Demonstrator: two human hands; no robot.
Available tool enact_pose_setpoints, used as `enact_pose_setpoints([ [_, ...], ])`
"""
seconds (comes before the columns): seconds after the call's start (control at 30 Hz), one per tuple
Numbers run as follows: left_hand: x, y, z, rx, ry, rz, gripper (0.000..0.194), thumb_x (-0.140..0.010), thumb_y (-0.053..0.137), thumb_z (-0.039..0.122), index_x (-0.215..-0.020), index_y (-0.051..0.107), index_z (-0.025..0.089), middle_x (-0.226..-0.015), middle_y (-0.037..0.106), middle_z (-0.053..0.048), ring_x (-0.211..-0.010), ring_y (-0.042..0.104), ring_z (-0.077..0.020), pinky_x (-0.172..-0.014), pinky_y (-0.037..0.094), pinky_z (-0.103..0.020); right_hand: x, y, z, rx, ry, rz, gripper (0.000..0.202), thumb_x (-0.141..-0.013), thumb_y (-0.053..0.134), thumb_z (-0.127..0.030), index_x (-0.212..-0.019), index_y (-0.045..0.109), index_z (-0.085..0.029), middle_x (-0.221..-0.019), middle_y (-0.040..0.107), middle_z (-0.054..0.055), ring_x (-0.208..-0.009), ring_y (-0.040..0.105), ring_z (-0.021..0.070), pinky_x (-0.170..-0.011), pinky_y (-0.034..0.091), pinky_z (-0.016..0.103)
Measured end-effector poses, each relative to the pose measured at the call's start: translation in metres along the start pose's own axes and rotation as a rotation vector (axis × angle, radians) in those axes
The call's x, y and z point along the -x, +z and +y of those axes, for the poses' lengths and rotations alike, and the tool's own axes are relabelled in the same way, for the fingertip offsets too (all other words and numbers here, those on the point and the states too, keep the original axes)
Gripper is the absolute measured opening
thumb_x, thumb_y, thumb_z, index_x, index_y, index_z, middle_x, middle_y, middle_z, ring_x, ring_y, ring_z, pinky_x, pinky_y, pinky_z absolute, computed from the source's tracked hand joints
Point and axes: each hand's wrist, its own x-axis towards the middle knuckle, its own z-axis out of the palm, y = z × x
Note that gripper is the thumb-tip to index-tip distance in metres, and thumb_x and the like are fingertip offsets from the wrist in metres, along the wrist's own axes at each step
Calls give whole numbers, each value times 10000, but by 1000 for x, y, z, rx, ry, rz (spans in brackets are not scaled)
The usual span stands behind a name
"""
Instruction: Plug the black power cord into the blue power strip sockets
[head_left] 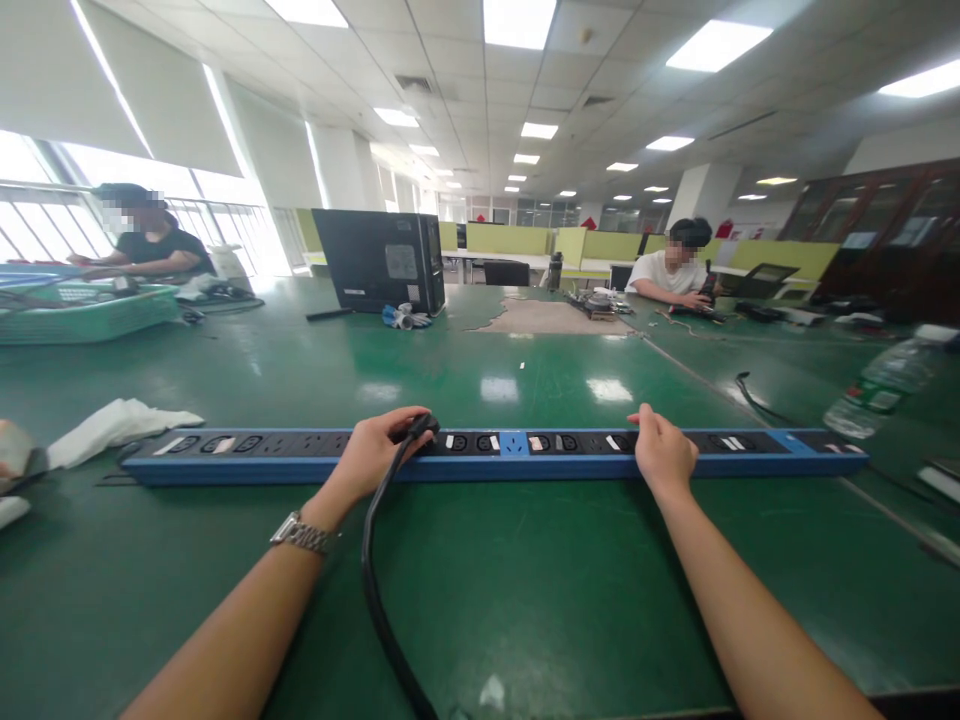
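A long blue and black power strip (465, 467) lies across the green table, with rows of sockets and small white labels on top. My left hand (379, 450), with a metal watch at the wrist, holds a black plug (424, 425) over the strip, left of its middle. From the plug a thick black cable (371, 560) curves down toward the front edge of the view. Over the right half of the strip is my right hand (664, 450), its fingers curled together; whether anything is between them is too small to tell.
A black computer case (382, 260) stands behind, blue-grey gloves (406, 317) beside it. A plastic bottle (885, 385) is at right, a green basket (82, 318) and white cloth (120, 430) at left. Two people sit at the table's far sides.
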Motion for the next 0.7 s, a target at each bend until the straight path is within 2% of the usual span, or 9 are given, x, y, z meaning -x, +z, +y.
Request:
enact_pose_setpoints([
  [0.27,0,-10,7,20,-6,-82,467,-755,688,483,-1095,682,164,-1005,757,-83,-966,708,-269,-926,543,-405,0,0,0,-8,11,-4,503,-943,300,-461,-888,738,-219,-998,725,76,-1040,595,253,-995,302,400],
  [0.5,4,-5,15,-9,26,-104,377,-753,693,446,-1032,709,193,-987,758,-51,-959,706,-256,-936,537,-393,0,-1,-1,-10,17,-8,516,-944,287,-470,-891,739,-227,-1011,722,73,-1048,593,254,-987,308,400],
  [0.6,4,-7,16,25,24,-90,394,-731,714,450,-1019,707,182,-982,759,-64,-948,709,-261,-928,543,-406,0,-1,0,-10,21,-15,511,-945,290,-467,-890,739,-229,-1005,722,71,-1038,596,251,-979,314,394],
  [0.7,2,-6,19,145,0,-12,457,-708,733,463,-1047,680,161,-976,760,-86,-922,717,-260,-896,560,-400,-1,0,0,-4,22,-10,506,-947,294,-460,-891,740,-228,-985,723,72,-1023,598,245,-976,313,392],
])
